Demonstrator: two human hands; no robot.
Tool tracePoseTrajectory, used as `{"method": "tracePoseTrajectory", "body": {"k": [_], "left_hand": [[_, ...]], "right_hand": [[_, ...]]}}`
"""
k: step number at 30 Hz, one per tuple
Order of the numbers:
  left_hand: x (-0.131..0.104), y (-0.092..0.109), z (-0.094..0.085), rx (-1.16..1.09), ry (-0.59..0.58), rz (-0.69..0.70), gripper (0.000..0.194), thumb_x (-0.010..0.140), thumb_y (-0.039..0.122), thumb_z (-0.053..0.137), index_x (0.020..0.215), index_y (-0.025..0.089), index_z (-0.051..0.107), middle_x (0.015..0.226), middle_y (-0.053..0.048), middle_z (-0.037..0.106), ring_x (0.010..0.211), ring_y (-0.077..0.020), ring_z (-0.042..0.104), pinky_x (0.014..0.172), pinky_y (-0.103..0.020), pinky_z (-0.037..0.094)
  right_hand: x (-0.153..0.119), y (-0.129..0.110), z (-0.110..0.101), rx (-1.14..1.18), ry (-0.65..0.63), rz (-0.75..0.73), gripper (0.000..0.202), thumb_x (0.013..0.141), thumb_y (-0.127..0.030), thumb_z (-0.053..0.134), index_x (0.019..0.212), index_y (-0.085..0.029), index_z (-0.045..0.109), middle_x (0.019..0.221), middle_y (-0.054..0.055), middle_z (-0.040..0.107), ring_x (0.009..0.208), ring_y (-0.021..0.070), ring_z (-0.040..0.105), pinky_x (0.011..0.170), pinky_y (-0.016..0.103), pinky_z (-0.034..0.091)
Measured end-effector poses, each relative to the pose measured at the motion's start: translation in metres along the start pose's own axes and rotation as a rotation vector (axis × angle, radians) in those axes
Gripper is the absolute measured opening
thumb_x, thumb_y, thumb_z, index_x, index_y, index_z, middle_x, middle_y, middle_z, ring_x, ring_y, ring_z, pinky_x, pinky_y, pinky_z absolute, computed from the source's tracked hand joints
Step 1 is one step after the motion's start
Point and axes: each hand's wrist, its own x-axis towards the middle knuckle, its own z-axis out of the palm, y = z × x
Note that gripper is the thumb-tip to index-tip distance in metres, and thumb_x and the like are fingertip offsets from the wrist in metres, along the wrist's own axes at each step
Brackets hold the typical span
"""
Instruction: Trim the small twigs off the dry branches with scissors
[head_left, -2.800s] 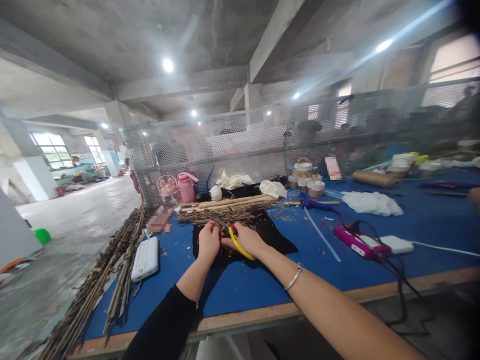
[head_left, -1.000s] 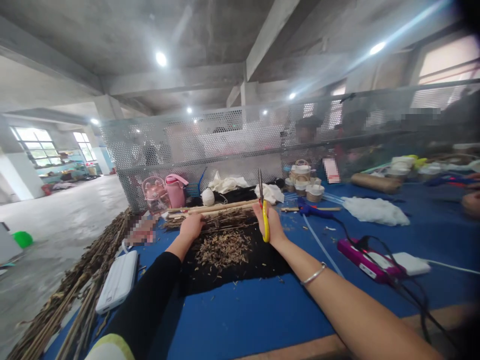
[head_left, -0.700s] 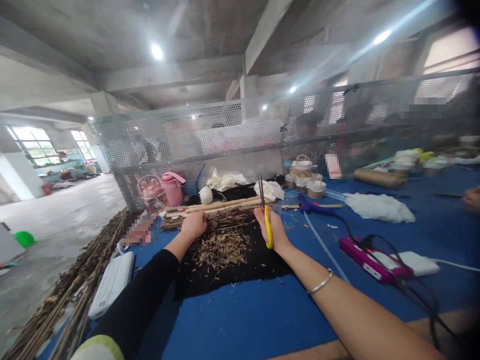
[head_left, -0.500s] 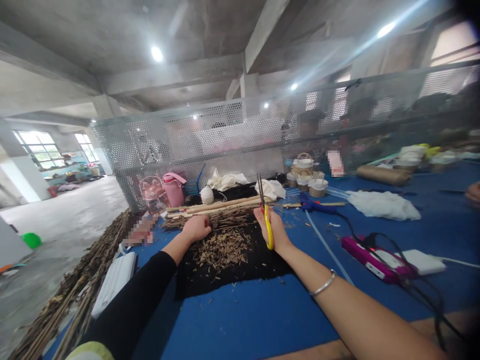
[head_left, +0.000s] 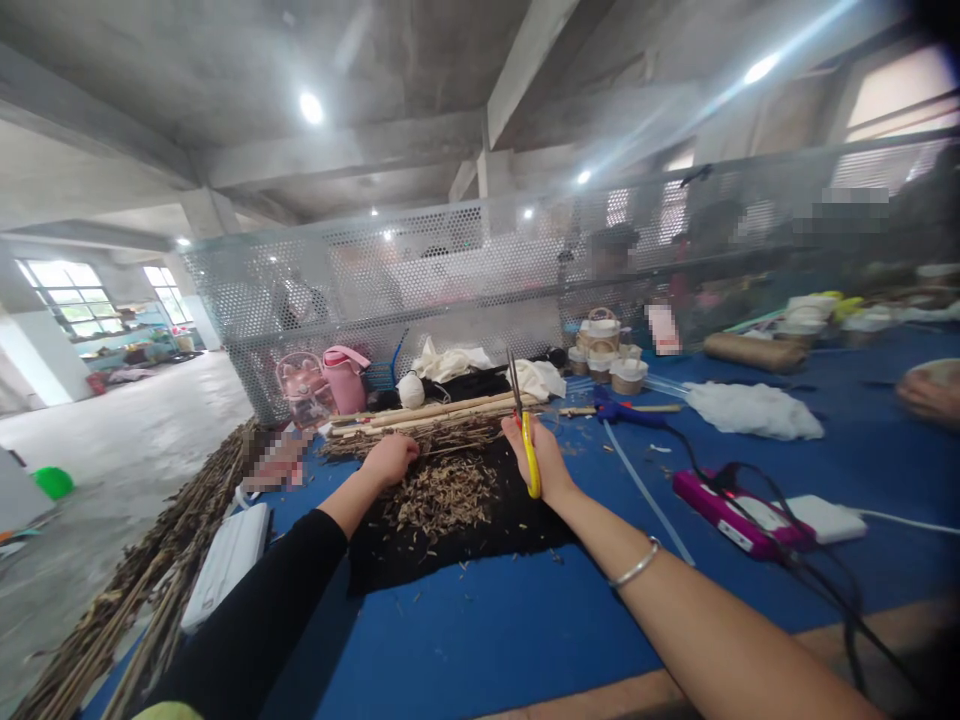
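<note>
My left hand (head_left: 391, 459) is closed at the near edge of a row of dry twigs (head_left: 450, 436), its fingertips pinched on something too small to name. In my right hand (head_left: 546, 462) are scissors with yellow handles (head_left: 532, 458), their blades pointing up and away from me. Between the hands, a loose pile of short brown plant pieces (head_left: 446, 496) lies on a black cloth (head_left: 405, 568). Pale wooden sticks (head_left: 442, 410) lie behind the twigs.
Long dried stalks (head_left: 165, 530) and a white case (head_left: 226, 565) are at the left. A blue glue gun (head_left: 630, 411), a purple power strip (head_left: 742, 515) with cables and a white bag (head_left: 754, 409) lie right. Another person's hand (head_left: 930, 392) shows at the right edge.
The view has shifted slightly, moving most things a little left. The other person's hand shows more at the right edge. My right hand still holds the scissors.
</note>
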Motion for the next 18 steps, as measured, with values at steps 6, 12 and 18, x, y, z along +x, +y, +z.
{"method": "tracePoseTrajectory", "body": {"k": [6, 12, 18], "left_hand": [[-0.016, -0.003, -0.027, 0.007, 0.197, 0.007, 0.028, 0.082, 0.025, 0.041, 0.08, 0.014, 0.066, 0.09, -0.011, 0.061, 0.089, -0.0188, 0.053, 0.083, -0.028, 0.038], [-0.029, 0.002, -0.028, -0.123, 0.237, -0.156, 0.027, 0.084, 0.023, 0.035, 0.078, 0.013, 0.06, 0.076, -0.008, 0.062, 0.074, -0.0172, 0.055, 0.07, -0.027, 0.04], [-0.051, 0.018, -0.022, -0.497, 0.306, -0.228, 0.017, 0.081, 0.024, 0.043, 0.077, 0.014, 0.056, 0.068, -0.004, 0.061, 0.064, -0.0135, 0.056, 0.066, -0.026, 0.042]], "right_hand": [[0.0, 0.007, 0.005, -0.012, -0.013, 0.024, 0.038, 0.081, -0.055, 0.039, 0.07, -0.019, 0.045, 0.066, 0.002, 0.055, 0.061, 0.0151, 0.049, 0.061, 0.026, 0.038], [-0.005, 0.009, 0.012, -0.039, -0.167, 0.096, 0.043, 0.08, -0.06, 0.035, 0.064, -0.021, 0.041, 0.056, 0.0, 0.051, 0.056, 0.015, 0.048, 0.057, 0.026, 0.037], [-0.009, 0.009, 0.014, -0.075, -0.19, 0.075, 0.042, 0.077, -0.06, 0.04, 0.065, -0.02, 0.043, 0.056, -0.002, 0.05, 0.055, 0.0132, 0.046, 0.056, 0.025, 0.036]]}}
